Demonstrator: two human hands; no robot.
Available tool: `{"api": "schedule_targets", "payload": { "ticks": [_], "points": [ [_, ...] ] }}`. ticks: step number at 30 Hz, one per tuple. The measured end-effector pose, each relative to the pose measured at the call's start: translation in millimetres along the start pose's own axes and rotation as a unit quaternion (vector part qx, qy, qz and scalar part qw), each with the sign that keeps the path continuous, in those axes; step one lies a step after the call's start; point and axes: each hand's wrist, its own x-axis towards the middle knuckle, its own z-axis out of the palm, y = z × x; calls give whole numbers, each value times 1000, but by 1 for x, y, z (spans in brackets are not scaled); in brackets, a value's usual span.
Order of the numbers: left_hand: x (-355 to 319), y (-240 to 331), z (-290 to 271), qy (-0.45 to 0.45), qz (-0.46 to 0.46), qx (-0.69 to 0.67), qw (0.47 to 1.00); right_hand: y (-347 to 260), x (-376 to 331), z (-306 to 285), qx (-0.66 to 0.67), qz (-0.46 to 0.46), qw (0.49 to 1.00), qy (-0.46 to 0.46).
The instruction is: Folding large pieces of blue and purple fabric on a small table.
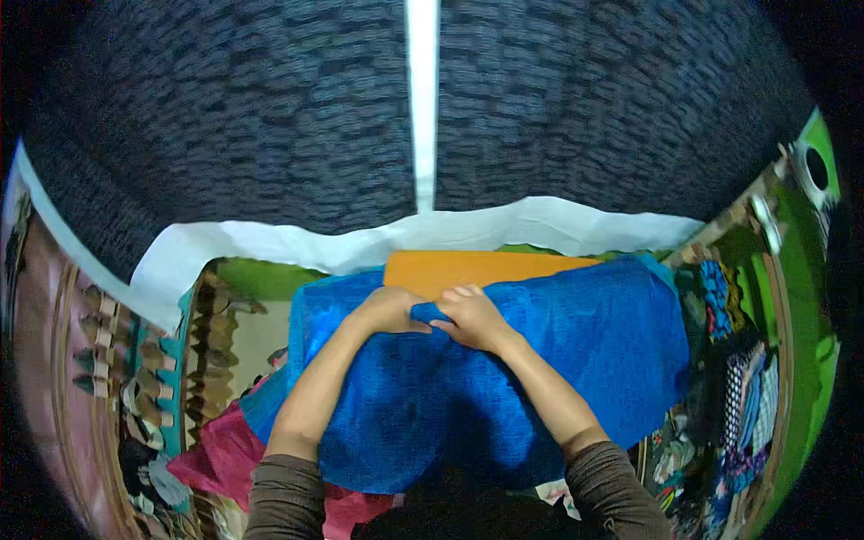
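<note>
A large blue cloth [576,360] spreads across the middle of the view, its lower part draping toward me. Both hands meet at its far edge, where a bunched bit of the blue fabric shows between them. My left hand [393,310] is closed on the cloth, with the fingers pointing toward the right hand. Pinching the same bunched edge from the other side is my right hand [472,317]. Just beyond the hands lies a flat orange piece [486,266], partly covered by the blue cloth; its material is unclear.
A crimson cloth [220,454] lies below the blue one at the left. Folded clothes [754,396] are stacked along the right side. Dark patterned panels [252,117] with a white lower border [243,238] stand ahead, split by a white strip [423,108].
</note>
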Motion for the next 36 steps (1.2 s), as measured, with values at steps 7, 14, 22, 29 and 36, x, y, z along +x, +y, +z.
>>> {"api": "schedule_targets", "payload": {
  "ticks": [7, 14, 22, 29, 36],
  "points": [
    [20, -17, -20, -144, -214, 111, 960, 78, -68, -31, -51, 217, 975, 4],
    [88, 30, 51, -8, -191, 182, 964, 115, -242, 10, -127, 406, 901, -82],
    [178, 46, 125, 60, -149, 145, 976, 116, -314, 25, -147, 322, 935, -7],
    [201, 25, 120, -16, -185, 128, 974, 90, -328, 17, -138, 315, 938, 35],
    [198, 35, 108, -45, 11, 73, 996, 91, -335, 25, -91, 336, 935, 68]
  ]
}}
